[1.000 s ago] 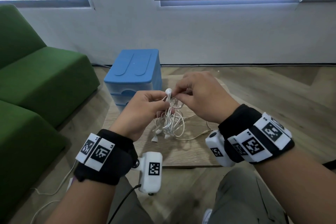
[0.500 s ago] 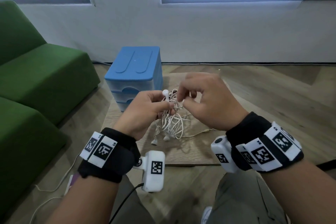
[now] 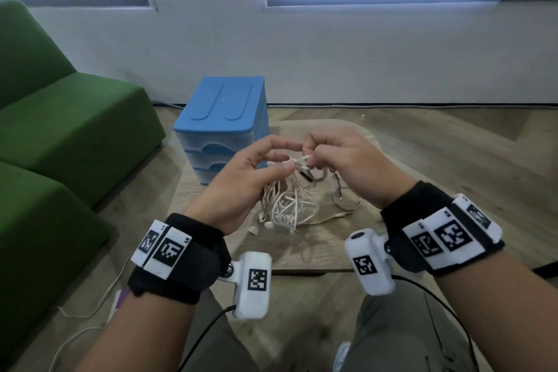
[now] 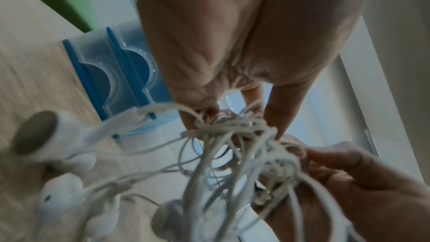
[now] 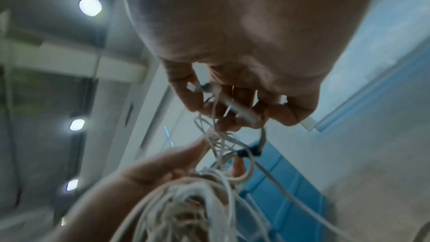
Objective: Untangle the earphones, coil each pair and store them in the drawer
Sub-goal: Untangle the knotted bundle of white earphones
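Left hand (image 3: 241, 181): pinching the top of the tangled earphones (image 3: 287, 205)
Right hand (image 3: 347, 160): pinching a white inline piece just beside the left fingertips
Tangle: hanging downward between both hands, above the table (image 3: 302, 254)
Drawer unit (image 3: 223, 127): shut, beyond, nearer the left hand

Low wooden table (image 3: 314, 254), rounded corners, sitting on wood-plank floor (image 3: 453, 142). At its far left corner stands the blue drawer unit (image 3: 225, 118), drawers shut. The loose ends of the white earphones (image 3: 290, 211) trail down onto the tabletop near the middle, one thin cable running off to the right along the wood.
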Available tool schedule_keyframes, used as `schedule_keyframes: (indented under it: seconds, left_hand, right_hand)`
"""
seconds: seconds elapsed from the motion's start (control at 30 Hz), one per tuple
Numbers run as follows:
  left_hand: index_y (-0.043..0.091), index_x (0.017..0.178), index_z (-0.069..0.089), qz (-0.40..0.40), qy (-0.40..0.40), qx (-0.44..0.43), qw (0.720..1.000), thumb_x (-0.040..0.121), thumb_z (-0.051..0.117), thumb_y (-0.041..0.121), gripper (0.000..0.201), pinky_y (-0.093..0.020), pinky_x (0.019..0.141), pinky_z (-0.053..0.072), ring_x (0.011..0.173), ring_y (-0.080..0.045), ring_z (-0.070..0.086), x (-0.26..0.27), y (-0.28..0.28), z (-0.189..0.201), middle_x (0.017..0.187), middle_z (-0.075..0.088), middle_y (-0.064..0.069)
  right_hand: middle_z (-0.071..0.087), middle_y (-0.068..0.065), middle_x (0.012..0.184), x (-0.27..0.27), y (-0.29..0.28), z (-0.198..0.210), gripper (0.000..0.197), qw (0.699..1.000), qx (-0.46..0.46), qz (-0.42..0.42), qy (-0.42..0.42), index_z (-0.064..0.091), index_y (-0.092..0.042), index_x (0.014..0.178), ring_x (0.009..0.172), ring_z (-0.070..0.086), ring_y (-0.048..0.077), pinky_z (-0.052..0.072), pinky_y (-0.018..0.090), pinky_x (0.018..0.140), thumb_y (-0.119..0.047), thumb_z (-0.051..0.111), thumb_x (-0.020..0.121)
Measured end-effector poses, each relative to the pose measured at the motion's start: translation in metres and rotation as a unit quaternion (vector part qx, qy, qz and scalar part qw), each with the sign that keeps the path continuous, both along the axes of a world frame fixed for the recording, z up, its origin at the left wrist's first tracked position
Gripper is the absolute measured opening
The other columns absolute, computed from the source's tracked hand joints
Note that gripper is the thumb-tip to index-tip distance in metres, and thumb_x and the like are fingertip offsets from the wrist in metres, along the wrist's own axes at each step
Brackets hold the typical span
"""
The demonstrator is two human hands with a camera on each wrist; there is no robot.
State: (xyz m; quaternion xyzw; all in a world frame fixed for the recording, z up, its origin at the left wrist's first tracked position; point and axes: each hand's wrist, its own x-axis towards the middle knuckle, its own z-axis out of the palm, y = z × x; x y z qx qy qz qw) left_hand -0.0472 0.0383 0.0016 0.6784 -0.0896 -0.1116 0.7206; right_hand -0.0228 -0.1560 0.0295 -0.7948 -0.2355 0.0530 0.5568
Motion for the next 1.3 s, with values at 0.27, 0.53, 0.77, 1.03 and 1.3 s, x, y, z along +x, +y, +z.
schedule_keyframes:
  seconds: [0.27,0.53,0.77,1.03,1.3]
  left_hand:
    - [0.010,0.101,0.075,0.032,0.020,0.054,0.998,0.101,0.061,0.005,0.015,-0.015,0.052,0.045,0.058,-0.009,0.051,0.000,-0.003,-0.001,0.083,0.059,-0.001]
    - [0.026,0.106,0.079,0.035,-0.006,0.084,0.996,0.100,0.050,0.001,0.039,-0.022,0.052,0.034,0.059,-0.011,0.036,0.002,-0.010,0.007,0.105,0.076,-0.006]
    - [0.012,0.106,0.079,0.041,0.025,0.026,0.998,0.104,0.054,0.024,0.028,-0.018,0.047,0.034,0.054,-0.009,0.042,0.002,-0.008,0.016,0.091,0.074,0.002]
    - [0.021,0.106,0.069,0.125,-0.048,0.129,0.983,0.099,0.069,0.032,0.012,-0.029,0.065,0.042,0.065,-0.006,0.062,0.006,-0.015,0.005,0.083,0.079,-0.004]
    - [0.029,0.095,0.068,0.109,-0.105,0.196,0.969,0.100,0.067,0.029,0.006,-0.025,0.063,0.043,0.063,-0.007,0.060,0.005,-0.020,0.004,0.075,0.077,0.000]
  right_hand:
    - [0.069,0.018,0.088,0.008,-0.017,0.007,0.010,0.919,0.335,0.006,0.206,0.043,-0.017,0.077,0.079,0.051,0.022,0.033,0.035,0.071,-0.016,0.052,0.075]
    - [0.050,0.019,0.152,0.005,-0.015,0.008,0.008,0.871,0.454,0.087,0.165,0.039,-0.012,0.071,0.129,0.047,0.030,0.035,0.044,0.101,-0.006,0.044,0.071]
    - [0.055,0.015,0.149,0.011,-0.017,0.006,0.009,0.872,0.455,0.062,0.170,0.044,-0.013,0.061,0.133,0.049,0.026,0.033,0.046,0.103,-0.009,0.041,0.069]
    - [0.044,0.004,0.058,0.014,-0.019,-0.001,0.023,0.924,0.289,-0.118,0.222,0.047,-0.014,0.076,0.056,0.045,0.018,0.038,0.031,0.064,-0.023,0.054,0.096]
    - [0.057,-0.003,0.115,0.016,-0.014,0.002,0.050,0.963,-0.182,-0.113,-0.164,0.058,-0.039,0.134,0.099,0.053,0.003,0.045,0.029,0.091,-0.031,0.073,0.087]
